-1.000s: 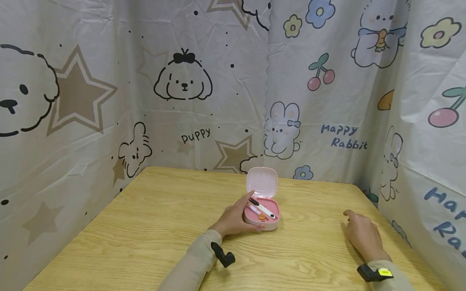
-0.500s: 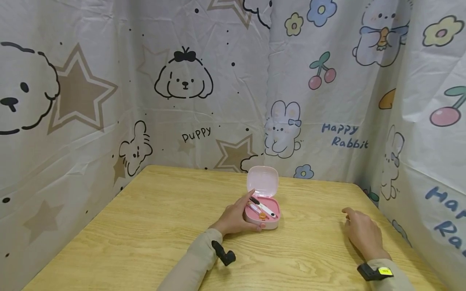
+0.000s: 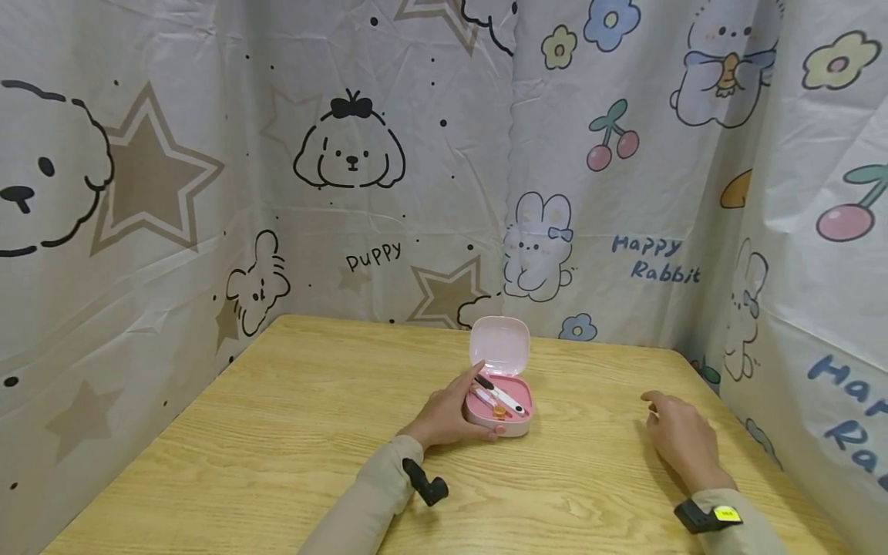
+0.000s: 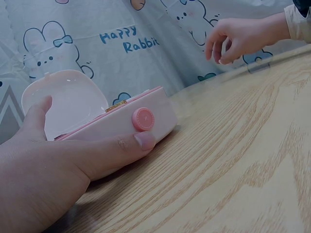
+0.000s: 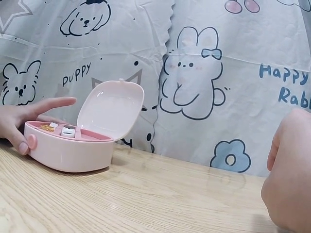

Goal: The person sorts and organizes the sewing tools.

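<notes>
A small pink box (image 3: pixel 513 428) stands on the table with its hinged lid (image 3: pixel 499 344) raised behind it. My left hand (image 3: pixel 444 415) holds it from the left, the thumb along the front below a round pink button (image 4: pixel 144 119) and the other fingers along the side. Inside lie a slim white tool (image 3: pixel 509 402) with a black end, partly covered by a fingertip, and a small orange-yellow piece (image 3: pixel 499 412). Off to the right, my right hand (image 3: pixel 683 441) hovers low over the table, fingers loosely curled and holding nothing.
The wooden table (image 3: pixel 277 447) reaches back to a printed curtain (image 3: pixel 430 154), which also closes in the left and right sides. A black wrist camera (image 3: pixel 425 482) sits on the left sleeve, another black device (image 3: pixel 697 515) on the right.
My right hand has shifted slightly left, toward the box. The left hand and the box stay where they were.
</notes>
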Demonstrator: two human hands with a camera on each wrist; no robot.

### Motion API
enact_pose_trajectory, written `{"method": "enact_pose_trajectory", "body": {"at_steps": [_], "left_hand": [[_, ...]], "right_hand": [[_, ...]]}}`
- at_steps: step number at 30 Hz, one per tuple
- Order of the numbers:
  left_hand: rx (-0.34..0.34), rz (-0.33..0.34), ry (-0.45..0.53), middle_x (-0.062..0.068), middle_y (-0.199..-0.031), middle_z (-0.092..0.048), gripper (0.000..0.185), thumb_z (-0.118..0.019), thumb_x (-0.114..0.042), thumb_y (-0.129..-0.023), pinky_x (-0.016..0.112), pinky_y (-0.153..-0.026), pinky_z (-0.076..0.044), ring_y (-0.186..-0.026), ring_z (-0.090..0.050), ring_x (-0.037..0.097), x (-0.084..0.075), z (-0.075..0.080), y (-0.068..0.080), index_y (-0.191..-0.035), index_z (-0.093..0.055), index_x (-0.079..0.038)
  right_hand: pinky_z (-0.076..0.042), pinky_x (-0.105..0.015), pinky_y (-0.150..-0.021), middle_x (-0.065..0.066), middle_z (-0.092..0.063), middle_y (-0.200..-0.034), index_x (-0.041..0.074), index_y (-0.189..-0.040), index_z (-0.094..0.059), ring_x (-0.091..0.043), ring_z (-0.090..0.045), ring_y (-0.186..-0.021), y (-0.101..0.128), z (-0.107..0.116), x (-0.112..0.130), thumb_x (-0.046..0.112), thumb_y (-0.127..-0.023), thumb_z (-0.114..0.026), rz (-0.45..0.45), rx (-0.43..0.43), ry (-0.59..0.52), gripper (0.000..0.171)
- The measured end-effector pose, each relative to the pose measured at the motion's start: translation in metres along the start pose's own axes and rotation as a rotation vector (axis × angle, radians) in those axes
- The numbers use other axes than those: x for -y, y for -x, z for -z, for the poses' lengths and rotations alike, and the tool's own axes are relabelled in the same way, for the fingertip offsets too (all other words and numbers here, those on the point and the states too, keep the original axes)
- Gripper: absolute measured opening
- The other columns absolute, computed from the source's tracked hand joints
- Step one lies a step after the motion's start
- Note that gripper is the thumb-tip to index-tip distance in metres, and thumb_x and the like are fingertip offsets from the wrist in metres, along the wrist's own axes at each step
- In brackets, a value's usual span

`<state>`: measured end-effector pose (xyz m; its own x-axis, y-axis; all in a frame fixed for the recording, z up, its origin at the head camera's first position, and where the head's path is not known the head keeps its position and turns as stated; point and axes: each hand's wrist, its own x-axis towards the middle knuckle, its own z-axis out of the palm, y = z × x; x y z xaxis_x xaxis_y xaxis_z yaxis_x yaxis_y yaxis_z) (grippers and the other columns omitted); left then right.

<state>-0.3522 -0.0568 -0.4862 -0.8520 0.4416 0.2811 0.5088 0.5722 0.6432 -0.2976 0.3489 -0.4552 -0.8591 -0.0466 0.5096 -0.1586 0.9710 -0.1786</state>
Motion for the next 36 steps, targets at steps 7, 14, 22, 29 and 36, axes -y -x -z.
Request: {"method": "enact_pose_trajectory", "body": {"at_steps": [7, 14, 22, 29, 36], "left_hand": [[0.004, 0.0, -0.007, -0.002, -0.166, -0.032, 0.126, -0.09, -0.062, -0.071, 0.052, -0.114, -0.035, -0.145, -0.039, 0.027, 0.001, 0.0, -0.001, -0.166, -0.011, -0.04], [0.005, -0.002, -0.02, -0.002, -0.166, -0.031, 0.125, -0.089, -0.063, -0.071, 0.054, -0.114, -0.035, -0.146, -0.038, 0.027, 0.003, -0.002, -0.002, -0.166, -0.01, -0.041], [0.004, 0.001, -0.011, -0.002, -0.166, -0.032, 0.124, -0.089, -0.061, -0.072, 0.054, -0.114, -0.035, -0.146, -0.038, 0.028, 0.001, -0.001, -0.001, -0.167, -0.012, -0.038], [0.003, -0.005, -0.014, -0.003, -0.166, -0.031, 0.125, -0.09, -0.061, -0.072, 0.054, -0.114, -0.035, -0.146, -0.038, 0.026, 0.001, 0.0, 0.0, -0.167, -0.013, -0.038], [0.006, -0.002, -0.012, -0.003, -0.166, -0.031, 0.125, -0.09, -0.06, -0.072, 0.053, -0.114, -0.035, -0.146, -0.038, 0.026, 0.0, 0.0, 0.0, -0.167, -0.013, -0.038]], "right_hand": [[-0.053, -0.052, -0.058, -0.022, -0.07, -0.098, -0.005, -0.12, -0.068, -0.038, -0.067, -0.08, -0.004, 0.003, 0.01, -0.006, -0.087, -0.07, 0.015, 0.01, -0.004, 0.033], [-0.053, -0.05, -0.059, -0.021, -0.069, -0.098, -0.004, -0.121, -0.068, -0.035, -0.065, -0.078, -0.007, 0.004, 0.015, -0.005, -0.087, -0.07, 0.021, 0.012, -0.013, 0.034], [-0.052, -0.051, -0.063, -0.019, -0.071, -0.097, -0.003, -0.12, -0.071, -0.034, -0.066, -0.08, -0.013, 0.001, 0.026, -0.005, -0.088, -0.068, 0.043, -0.032, -0.068, 0.033], [-0.05, -0.047, -0.063, -0.016, -0.071, -0.094, -0.003, -0.119, -0.072, -0.028, -0.063, -0.076, -0.021, 0.002, 0.044, -0.005, -0.088, -0.066, 0.053, -0.008, -0.126, 0.032], [-0.049, -0.043, -0.063, -0.015, -0.071, -0.094, -0.002, -0.119, -0.072, -0.024, -0.06, -0.074, -0.027, -0.002, 0.059, -0.006, -0.088, -0.067, 0.07, 0.015, -0.141, 0.032]]}}
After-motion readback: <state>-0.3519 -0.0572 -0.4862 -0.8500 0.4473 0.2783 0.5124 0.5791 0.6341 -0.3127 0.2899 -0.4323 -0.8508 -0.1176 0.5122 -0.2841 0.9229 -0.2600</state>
